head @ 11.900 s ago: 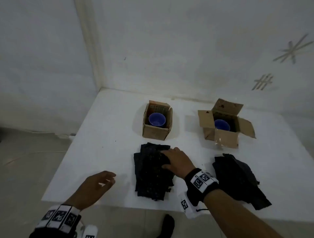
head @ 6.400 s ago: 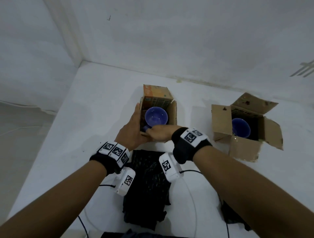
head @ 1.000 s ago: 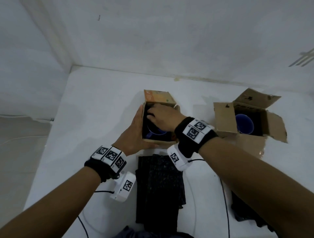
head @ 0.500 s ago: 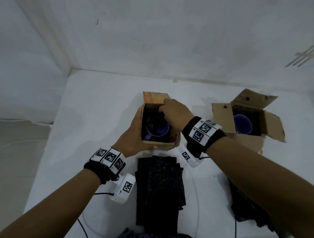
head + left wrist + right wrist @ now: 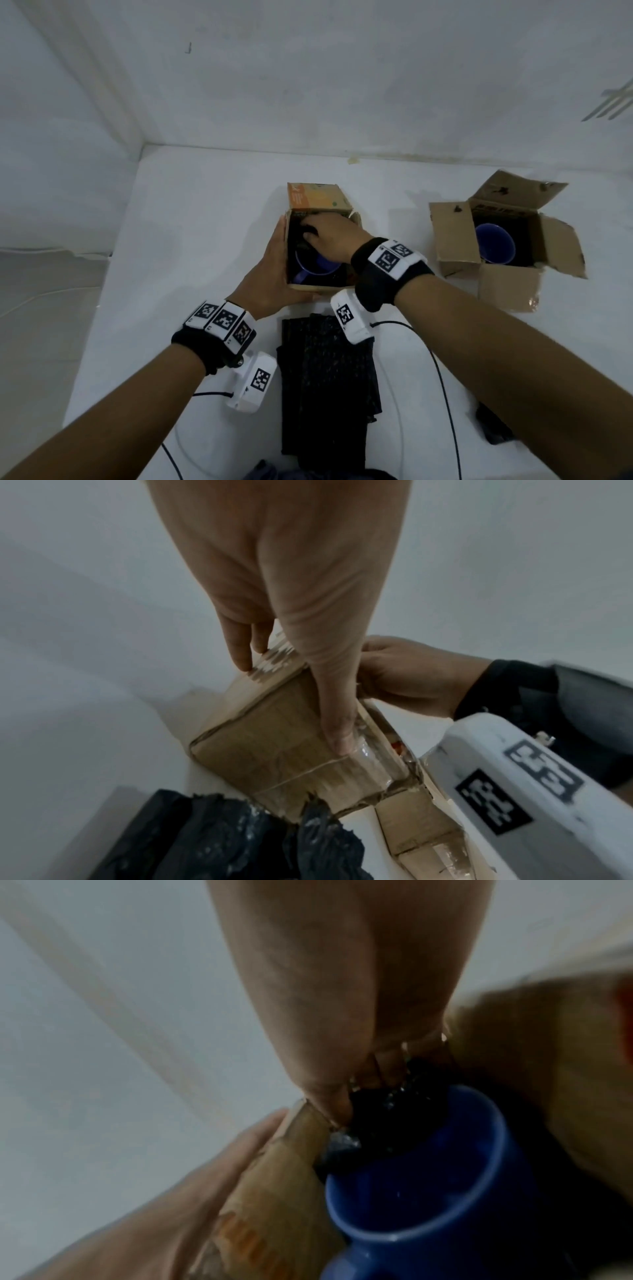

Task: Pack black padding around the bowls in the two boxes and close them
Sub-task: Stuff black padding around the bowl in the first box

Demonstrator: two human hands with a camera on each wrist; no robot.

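The left cardboard box [image 5: 318, 287] stands mid-table with a blue bowl [image 5: 315, 270] inside and black padding [image 5: 297, 226] along its walls. My left hand [image 5: 270, 270] lies flat against the box's left wall [image 5: 267, 739], its thumb along the near wall. My right hand [image 5: 329, 236] reaches into the box, fingers curled onto black padding [image 5: 394, 1110] at the far left beside the bowl [image 5: 428, 1191]. The right box [image 5: 455, 240] stands open, with a second blue bowl [image 5: 495, 246] and dark padding inside.
A stack of black padding sheets [image 5: 325, 383] lies just in front of the left box. Another dark pile [image 5: 493, 431] sits at the right under my forearm. Walls close the table's back and left sides. Wrist-camera cables trail over the near table.
My right hand has shifted from the box's far right corner to its far left, fingers deeper in beside the bowl. The left hand and the box have stayed put.
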